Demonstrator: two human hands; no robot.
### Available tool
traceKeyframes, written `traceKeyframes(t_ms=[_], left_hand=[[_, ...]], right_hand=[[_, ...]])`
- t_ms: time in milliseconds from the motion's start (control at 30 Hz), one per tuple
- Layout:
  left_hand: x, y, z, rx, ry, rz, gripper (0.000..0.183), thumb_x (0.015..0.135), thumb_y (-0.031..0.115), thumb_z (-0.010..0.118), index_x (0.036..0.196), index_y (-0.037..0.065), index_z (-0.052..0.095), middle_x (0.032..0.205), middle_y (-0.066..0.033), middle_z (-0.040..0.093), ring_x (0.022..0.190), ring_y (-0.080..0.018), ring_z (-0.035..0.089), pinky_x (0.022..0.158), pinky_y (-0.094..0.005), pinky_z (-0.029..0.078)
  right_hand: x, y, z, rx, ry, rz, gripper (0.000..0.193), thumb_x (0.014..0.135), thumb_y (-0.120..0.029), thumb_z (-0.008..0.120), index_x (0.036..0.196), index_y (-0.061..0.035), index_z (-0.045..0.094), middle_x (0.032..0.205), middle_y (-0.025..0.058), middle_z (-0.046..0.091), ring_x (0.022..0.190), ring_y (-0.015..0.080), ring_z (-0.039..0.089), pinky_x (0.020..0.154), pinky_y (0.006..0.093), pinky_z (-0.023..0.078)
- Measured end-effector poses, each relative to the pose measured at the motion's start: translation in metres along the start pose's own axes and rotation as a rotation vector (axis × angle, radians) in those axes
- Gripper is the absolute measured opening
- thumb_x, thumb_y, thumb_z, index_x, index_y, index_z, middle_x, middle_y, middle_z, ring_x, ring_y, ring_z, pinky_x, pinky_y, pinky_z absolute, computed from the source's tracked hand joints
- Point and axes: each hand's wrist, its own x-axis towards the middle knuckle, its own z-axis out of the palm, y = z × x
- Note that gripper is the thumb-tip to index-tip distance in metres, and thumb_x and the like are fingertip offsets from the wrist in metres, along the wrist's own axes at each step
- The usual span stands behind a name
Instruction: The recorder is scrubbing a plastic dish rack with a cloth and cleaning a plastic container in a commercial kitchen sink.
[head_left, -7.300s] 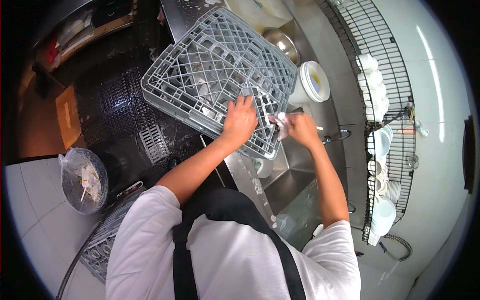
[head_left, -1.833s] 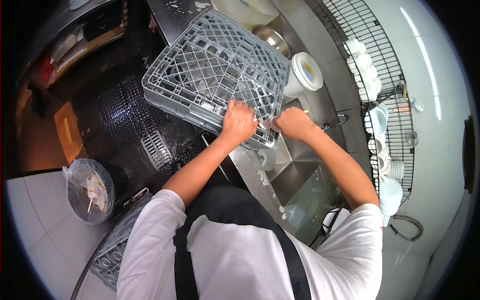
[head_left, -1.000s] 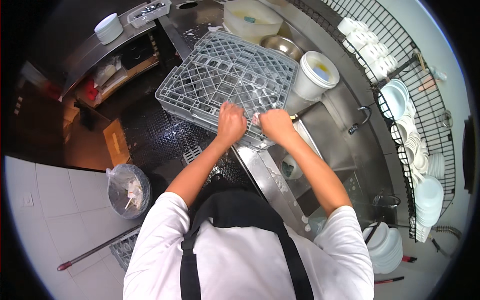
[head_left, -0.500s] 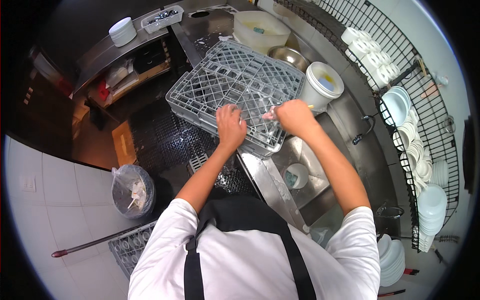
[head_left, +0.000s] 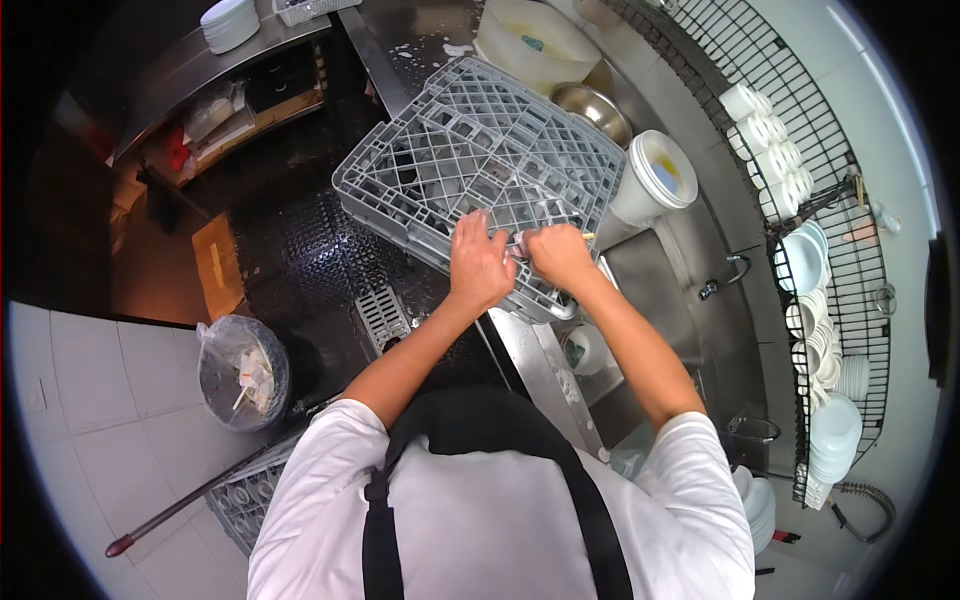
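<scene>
My left hand (head_left: pixel 480 265) is over the near edge of a grey plastic dish rack (head_left: pixel 400 195), its fingers bent and pointing away from me. Close beside it, my right hand (head_left: pixel 558 256) is closed in a fist. A small pinkish, partly clear thing (head_left: pixel 518 244) shows between the two hands, too blurred to name. From the right fist's far side sticks a short yellow tip (head_left: pixel 588 236). The rack has a lattice top, and glassy shapes show through its openings. What each hand grips is mostly hidden by the fingers.
Right of the rack stand white buckets (head_left: pixel 645 185), a steel bowl (head_left: pixel 592 110) and a sink (head_left: pixel 650 290) with a tap (head_left: pixel 725 280). A white tub (head_left: pixel 535 45) is behind. Crockery fills a wire shelf (head_left: pixel 790 215) at right. A lined bin (head_left: pixel 243 370) stands lower left.
My right hand has moved left and slightly nearer, up to my left hand. The left hand has shifted a little right. The view has turned slightly.
</scene>
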Motion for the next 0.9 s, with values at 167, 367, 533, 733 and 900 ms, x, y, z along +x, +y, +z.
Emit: traceKeyframes(t_ms=[167, 367, 533, 733, 900], left_hand=[[-0.004, -0.011, 0.002, -0.002, -0.039, -0.038, 0.051, 0.078, 0.023, 0.069, 0.122, -0.002, 0.062, 0.14, -0.0318, 0.053, 0.138, -0.0451, 0.045, 0.123, -0.0565, 0.027], [0.0, -0.009, -0.004, -0.007, -0.036, -0.042, 0.057, 0.075, 0.02, 0.069, 0.127, -0.002, 0.06, 0.138, -0.0306, 0.053, 0.137, -0.0447, 0.045, 0.121, -0.0572, 0.028], [0.002, -0.01, 0.0, -0.044, -0.04, -0.048, 0.052, 0.074, 0.021, 0.07, 0.121, 0.0, 0.064, 0.139, -0.0318, 0.053, 0.138, -0.046, 0.045, 0.121, -0.0587, 0.028], [-0.001, -0.012, -0.002, -0.026, -0.087, -0.047, 0.036, 0.073, 0.022, 0.072, 0.105, 0.004, 0.07, 0.139, -0.0339, 0.053, 0.138, -0.0472, 0.044, 0.121, -0.0593, 0.026], [-0.004, -0.014, -0.003, -0.054, -0.097, -0.069, 0.036, 0.073, 0.022, 0.072, 0.104, 0.003, 0.069, 0.14, -0.0338, 0.053, 0.139, -0.0458, 0.043, 0.122, -0.0579, 0.025]], right_hand=[[-0.022, 0.0, -0.04, -0.01, -0.166, 0.0, 0.012, 0.079, -0.012, 0.067, 0.086, -0.0059, 0.074, 0.077, 0.0181, 0.074, 0.073, 0.0342, 0.074, 0.067, 0.0452, 0.058], [-0.024, 0.007, -0.063, -0.094, -0.205, 0.001, 0.012, 0.079, -0.013, 0.068, 0.088, -0.0078, 0.074, 0.078, 0.0148, 0.074, 0.075, 0.0303, 0.075, 0.069, 0.0442, 0.058], [0.025, 0.006, -0.019, -0.25, -0.353, -0.299, 0.011, 0.081, -0.017, 0.068, 0.079, -0.0124, 0.077, 0.078, 0.0087, 0.076, 0.076, 0.0261, 0.075, 0.067, 0.0389, 0.056], [0.043, 0.029, -0.069, -0.52, -0.436, -0.226, 0.016, 0.088, -0.019, 0.067, 0.076, -0.0159, 0.078, 0.08, 0.0049, 0.077, 0.077, 0.0228, 0.076, 0.064, 0.0376, 0.057], [0.013, 0.051, -0.058, -0.654, -0.499, -0.15, 0.017, 0.09, -0.018, 0.064, 0.08, -0.0147, 0.077, 0.079, 0.0058, 0.076, 0.076, 0.0224, 0.076, 0.062, 0.0383, 0.057]])
